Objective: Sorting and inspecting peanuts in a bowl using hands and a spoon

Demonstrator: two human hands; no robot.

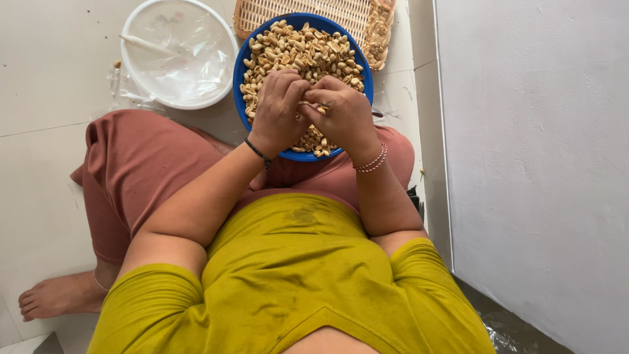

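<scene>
Tan peanut shell (313, 105), one of them, sits pinched between both sets of fingertips right over the middle of the bowl. The left hand (278, 111) is curled tight with its fingers folded onto the shell, and the right hand (344, 115) grips the other end, thumb and fingers pressed in. Two hands on one nut looks like a cracking grip, and keeping it above the bowl probably means anything that drops lands back in the pile. What looks like a thin dark tool pokes out by the right hand at about 3 o'clock, but it's too small to call.

Under the hands is one blue bowl (240, 82), heaped with unshelled peanuts (308, 49), way too many to count. It rests on the person's lap, on the rust-coloured trousers (141, 164), which keeps it within easy reach while they sit on the tiled floor (46, 72).

At 12 to 1 o'clock from the bowl, touching its far rim, is one woven tray (295, 10) with more peanuts along its right edge. At 10 o'clock, just beside the bowl, is one white basin (226, 82) lined with clear plastic, with a pale stick-like thing lying in it; otherwise it looks about empty.

One black band (257, 151) is on the left wrist, and there's a stack of thin bangles (371, 162) on the right. One bare foot (59, 295) shows at 7 o'clock.
</scene>
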